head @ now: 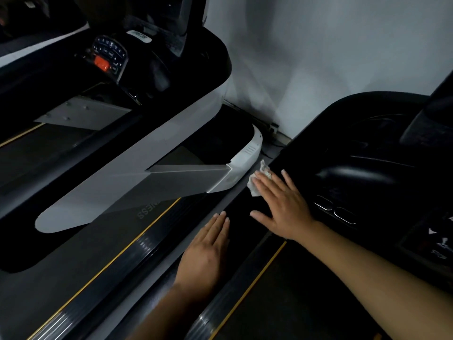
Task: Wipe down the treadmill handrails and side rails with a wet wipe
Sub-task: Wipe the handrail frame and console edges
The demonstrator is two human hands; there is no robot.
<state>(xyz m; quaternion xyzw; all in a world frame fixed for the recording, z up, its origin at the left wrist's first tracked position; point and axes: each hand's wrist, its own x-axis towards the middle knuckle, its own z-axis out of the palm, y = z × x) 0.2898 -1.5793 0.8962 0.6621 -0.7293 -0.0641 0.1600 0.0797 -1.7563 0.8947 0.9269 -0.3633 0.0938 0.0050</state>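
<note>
Black rail [241,201] carries flat left hand [206,251], and flat right hand [282,202] pressing wipe [255,188].

Gym interior: two treadmills [137,168] side by side against a pale wall [318,45], with running belts [81,246] and a keypad console [110,55]

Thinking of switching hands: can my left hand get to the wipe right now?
Probably yes. The left hand lies flat on the dark rail just behind the right hand, nothing between them, but that hand covers most of the wipe.
</note>
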